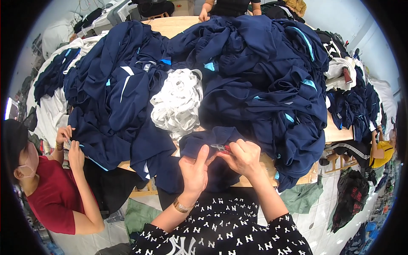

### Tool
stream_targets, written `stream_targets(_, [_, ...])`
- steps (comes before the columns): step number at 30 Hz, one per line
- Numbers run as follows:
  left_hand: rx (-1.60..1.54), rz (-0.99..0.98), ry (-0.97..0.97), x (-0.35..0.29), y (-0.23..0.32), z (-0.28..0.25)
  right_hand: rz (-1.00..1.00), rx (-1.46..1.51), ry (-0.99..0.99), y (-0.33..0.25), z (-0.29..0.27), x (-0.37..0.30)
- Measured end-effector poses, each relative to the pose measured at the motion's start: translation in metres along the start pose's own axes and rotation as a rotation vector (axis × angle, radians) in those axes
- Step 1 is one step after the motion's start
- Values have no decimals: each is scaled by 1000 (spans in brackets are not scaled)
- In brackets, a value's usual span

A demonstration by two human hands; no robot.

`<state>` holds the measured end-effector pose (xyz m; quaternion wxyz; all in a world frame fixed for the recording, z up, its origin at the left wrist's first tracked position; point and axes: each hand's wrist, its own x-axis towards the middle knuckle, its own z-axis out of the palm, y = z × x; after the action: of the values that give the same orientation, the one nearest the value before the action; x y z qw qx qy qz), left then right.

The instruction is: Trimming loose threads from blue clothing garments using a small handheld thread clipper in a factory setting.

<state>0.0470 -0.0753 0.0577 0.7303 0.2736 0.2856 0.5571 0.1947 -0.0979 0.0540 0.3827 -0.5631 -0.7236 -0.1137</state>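
My right hand [244, 158] is closed around a pair of small thread snips [218, 146] with metal blades and a red grip. Their blades point left over a navy blue garment [208, 138] at the table's near edge. My left hand [194, 172], thumb raised, pinches the cloth of this garment just left of the blades. Both hands are close together, and part of the cloth hangs below them toward my lap. Any thread at the blades is too small to make out. Just beyond lies a heaped bundle of white tape or elastic [178, 102].
Large piles of navy garments [114, 76] with light blue trim cover the wooden table [165, 26] left and right. A co-worker in a red shirt [59, 197] handles cloth at the left. Another person [231, 7] stands at the far side; one in yellow [382, 152] is far right.
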Motion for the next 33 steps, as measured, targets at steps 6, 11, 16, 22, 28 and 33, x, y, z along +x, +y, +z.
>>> stream_targets(6, [-49,-50,4,3,0,-4,0,-29,-12,3,0,-4])
stream_targets(11, [-32,-34,-12,2,0,-6,8,-21,-3,0,1,-1])
stream_targets(16, [10,10,17,0,-1,-1,8,-9,-10,-2,2,2])
stream_targets(22, [-251,-266,44,3,14,3,665,651,117,-11,6,-5])
stream_targets(28, [-274,-295,24,5,7,-6,506,585,131,-40,18,9])
stream_targets(33, [-209,-231,46,4,5,-5,634,712,83,-39,28,8])
